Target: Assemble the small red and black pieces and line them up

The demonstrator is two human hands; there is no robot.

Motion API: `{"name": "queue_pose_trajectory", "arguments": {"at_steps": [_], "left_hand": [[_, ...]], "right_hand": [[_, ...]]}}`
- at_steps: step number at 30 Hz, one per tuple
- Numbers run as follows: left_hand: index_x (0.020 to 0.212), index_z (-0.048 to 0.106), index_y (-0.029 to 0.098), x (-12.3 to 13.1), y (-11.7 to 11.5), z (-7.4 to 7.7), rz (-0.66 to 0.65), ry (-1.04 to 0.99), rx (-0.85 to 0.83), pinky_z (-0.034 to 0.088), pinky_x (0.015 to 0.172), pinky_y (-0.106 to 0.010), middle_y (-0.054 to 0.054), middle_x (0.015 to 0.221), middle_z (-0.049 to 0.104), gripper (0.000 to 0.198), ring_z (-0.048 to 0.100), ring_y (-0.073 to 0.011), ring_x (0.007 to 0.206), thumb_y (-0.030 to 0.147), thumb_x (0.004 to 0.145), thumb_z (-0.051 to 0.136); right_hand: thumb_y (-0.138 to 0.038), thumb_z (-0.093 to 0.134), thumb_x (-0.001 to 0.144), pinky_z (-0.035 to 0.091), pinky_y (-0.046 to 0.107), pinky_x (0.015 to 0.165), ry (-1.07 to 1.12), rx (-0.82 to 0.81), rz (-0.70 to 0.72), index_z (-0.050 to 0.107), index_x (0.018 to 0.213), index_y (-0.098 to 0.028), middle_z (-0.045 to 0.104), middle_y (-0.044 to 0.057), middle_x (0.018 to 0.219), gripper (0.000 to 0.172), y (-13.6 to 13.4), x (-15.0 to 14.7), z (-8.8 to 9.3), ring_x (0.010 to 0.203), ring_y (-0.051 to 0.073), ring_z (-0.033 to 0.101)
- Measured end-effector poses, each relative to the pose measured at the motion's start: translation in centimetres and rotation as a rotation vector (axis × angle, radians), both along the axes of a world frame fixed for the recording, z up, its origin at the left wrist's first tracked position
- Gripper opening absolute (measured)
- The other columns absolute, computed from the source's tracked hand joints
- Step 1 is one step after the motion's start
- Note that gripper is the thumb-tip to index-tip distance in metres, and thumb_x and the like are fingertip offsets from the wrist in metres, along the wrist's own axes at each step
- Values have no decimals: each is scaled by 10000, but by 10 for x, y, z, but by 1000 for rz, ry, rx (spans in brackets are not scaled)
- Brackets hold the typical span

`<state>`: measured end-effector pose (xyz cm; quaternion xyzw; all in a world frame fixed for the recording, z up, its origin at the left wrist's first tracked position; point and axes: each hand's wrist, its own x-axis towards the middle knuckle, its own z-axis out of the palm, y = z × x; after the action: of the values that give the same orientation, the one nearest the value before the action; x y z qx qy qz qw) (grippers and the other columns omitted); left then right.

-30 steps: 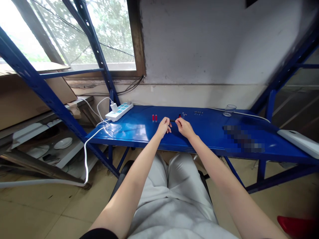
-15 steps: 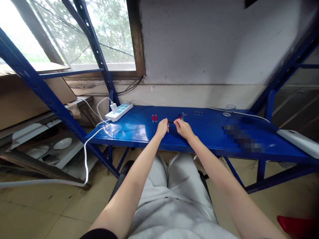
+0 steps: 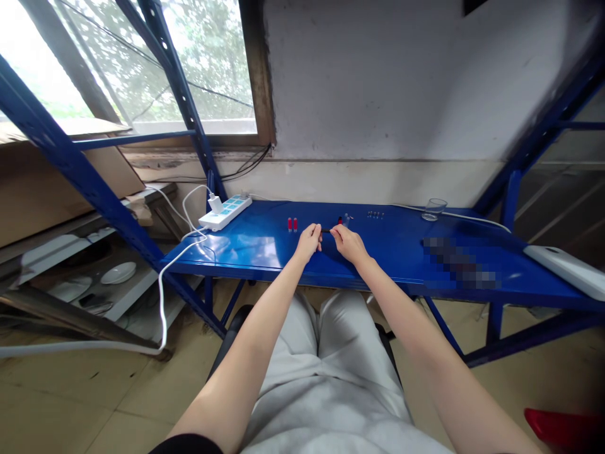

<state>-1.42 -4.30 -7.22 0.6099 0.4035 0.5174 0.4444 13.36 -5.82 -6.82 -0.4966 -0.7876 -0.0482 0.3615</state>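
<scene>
Both my hands meet over the middle of a blue metal shelf (image 3: 246,249). My left hand (image 3: 309,240) is closed in a pinch on one end of a small dark rod-like part (image 3: 326,231). My right hand (image 3: 348,243) pinches the other end of the same part. Two small red pieces (image 3: 292,224) stand just behind my left hand. Behind my right hand sit another red piece (image 3: 339,220) and a small clear item (image 3: 347,219). A row of tiny dark parts (image 3: 376,214) lies further right.
A white power strip (image 3: 225,211) with a plugged charger and white cable sits at the shelf's left back. A clear glass (image 3: 435,209) stands at the right back, a white flat object (image 3: 564,270) at the far right. Blue rack posts frame both sides; a window is behind.
Both hands stay pinched on the small dark part, shifting only slightly; the view has barely moved.
</scene>
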Motion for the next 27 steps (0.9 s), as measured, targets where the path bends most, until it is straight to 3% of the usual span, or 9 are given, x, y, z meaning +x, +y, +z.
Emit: {"name": "queue_pose_trajectory", "arguments": {"at_steps": [8, 17, 27], "left_hand": [[618, 365, 176, 0, 5, -5, 29, 7, -24, 286, 365, -179, 54, 509, 397, 377, 405, -36, 327, 457, 869, 345], [618, 363, 175, 1, 8, -4, 26, -86, -111, 244, 341, -182, 66, 481, 351, 364, 358, -35, 295, 440, 868, 363], [623, 354, 180, 0, 8, -2, -16, -184, -173, 351, 368, -193, 82, 437, 337, 343, 357, -49, 296, 429, 851, 415]], "right_hand": [[-419, 193, 924, 305, 257, 529, -46, -1, -18, 550, 882, -181, 627, 90, 776, 432, 2, -3, -1, 633, 186, 566], [-426, 164, 928, 299, 255, 523, -80, 15, -7, 559, 871, -163, 625, 97, 776, 478, 2, -5, -2, 621, 174, 556], [-427, 148, 933, 295, 241, 519, -113, 78, -25, 563, 889, -154, 628, 96, 829, 498, 4, -6, -5, 658, 163, 566]]}}
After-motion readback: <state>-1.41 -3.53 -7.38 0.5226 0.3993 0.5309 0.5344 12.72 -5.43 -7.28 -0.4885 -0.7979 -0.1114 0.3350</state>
